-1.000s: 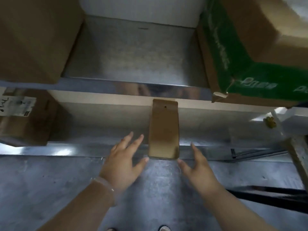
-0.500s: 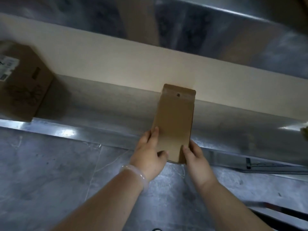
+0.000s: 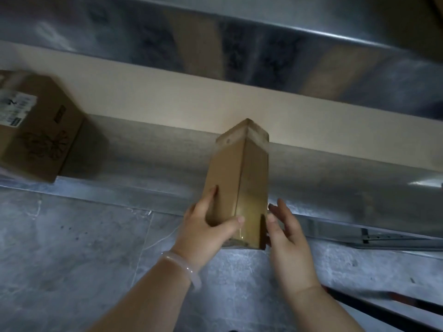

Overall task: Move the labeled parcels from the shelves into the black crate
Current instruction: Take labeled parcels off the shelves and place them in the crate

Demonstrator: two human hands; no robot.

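Grey mottled floor [image 3: 72,259] and a low shiny metal shelf [image 3: 143,168] fill the view. At the centre, the left hand [image 3: 206,226], with a pale translucent bracelet [image 3: 189,271] on its wrist, grips the lower end of a tall narrow brown cardboard parcel [image 3: 239,178], fingers on one face and thumb across the near edge. The right hand [image 3: 290,240] is spread with straight fingers just beside the parcel's right face; whether it touches is hard to tell.

The parcel stands tilted at the shelf's front lip, and no label shows on the faces in view. Further left on the same shelf sits a squat brown cardboard box [image 3: 40,130] bearing a white printed label [image 3: 16,109]. A black bar [image 3: 383,305] crosses the lower right corner; it may be the crate.

The task looks barely begun: this parcel is being picked, and the labelled box waits.
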